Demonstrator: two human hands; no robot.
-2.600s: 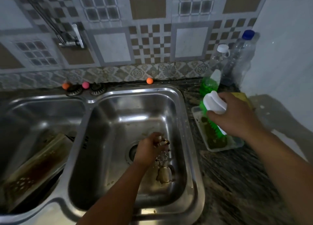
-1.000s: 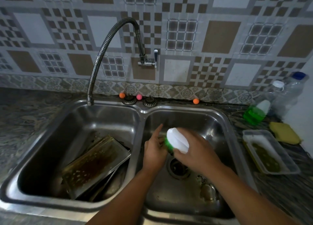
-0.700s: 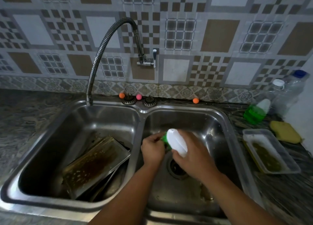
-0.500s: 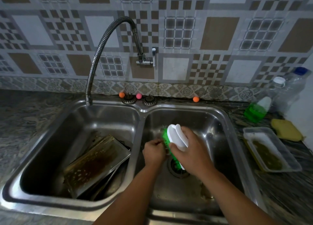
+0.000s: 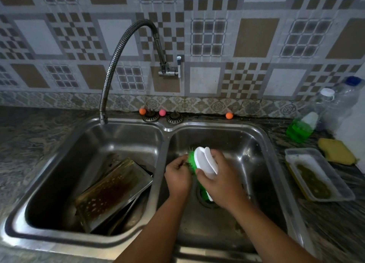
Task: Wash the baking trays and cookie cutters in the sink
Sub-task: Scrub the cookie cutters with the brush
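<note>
Both hands over sink (image 5: 264, 136); left hand (image 5: 177, 176) hides what brush (image 5: 204, 163) scrubs.

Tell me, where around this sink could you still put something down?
The counter left of the sink's left basin is one bare stretch. That basin holds stacked baking trays. The right basin is taken by both hands and the brush. The right counter is crowded: plastic container, sponge, soap bottle, clear bottles.
</note>
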